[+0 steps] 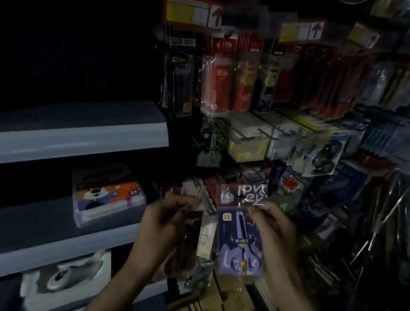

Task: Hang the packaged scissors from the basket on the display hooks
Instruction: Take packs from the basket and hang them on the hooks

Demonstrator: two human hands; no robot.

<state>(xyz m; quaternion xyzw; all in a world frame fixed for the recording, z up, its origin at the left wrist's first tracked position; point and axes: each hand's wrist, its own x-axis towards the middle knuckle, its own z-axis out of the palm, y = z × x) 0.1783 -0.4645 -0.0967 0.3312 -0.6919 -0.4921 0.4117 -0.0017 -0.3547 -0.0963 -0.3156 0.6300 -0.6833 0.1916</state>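
Note:
A purple packaged pair of scissors (238, 240) hangs upright in front of the lower display. My right hand (274, 227) pinches its clear top edge near the hang hole. Left of it, my left hand (167, 218) grips a darker packet (192, 234) whose content is blurred. Bare metal display hooks (247, 134) jut out from the rack higher up, above both hands. No basket is in view.
Hanging stationery packs (219, 79) crowd the rack with red price tags (191, 11) above. Grey shelves (66, 134) on the left carry a boxed set (107, 192). Long bare rods (386, 218) stick out at the right. Cardboard boxes (221, 303) lie below.

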